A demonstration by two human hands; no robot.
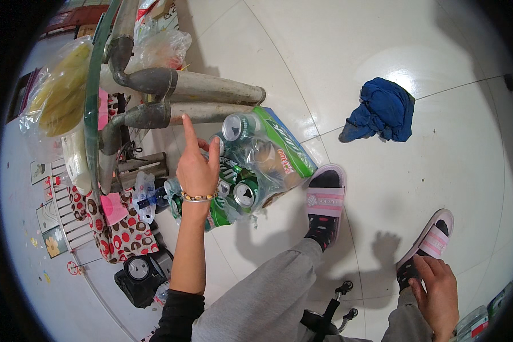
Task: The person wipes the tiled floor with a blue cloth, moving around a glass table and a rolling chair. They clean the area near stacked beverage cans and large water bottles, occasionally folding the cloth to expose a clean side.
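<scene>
My left hand (198,166) is raised above a pack of green drink cans (244,193) in torn clear wrap, with its index finger extended towards the metal table legs (213,87). It holds nothing; a beaded bracelet (196,197) circles the wrist. Low at the right, my right hand (438,290) hangs over my grey trouser leg, near the pink slipper (435,241), fingers loosely bent and nothing seen in them. A crumpled blue cloth (384,110) lies on the tiled floor. Another pink slipper (325,201) touches or nearly touches the can pack's corner.
A glass tabletop edge (92,107) runs along the left, beside bananas in a plastic bag (64,89). Dotted fabric (124,239) and a black bag (139,280) lie lower left. A wheeled chair base (331,314) stands between my legs; plastic-wrapped bottles (472,322) are at lower right.
</scene>
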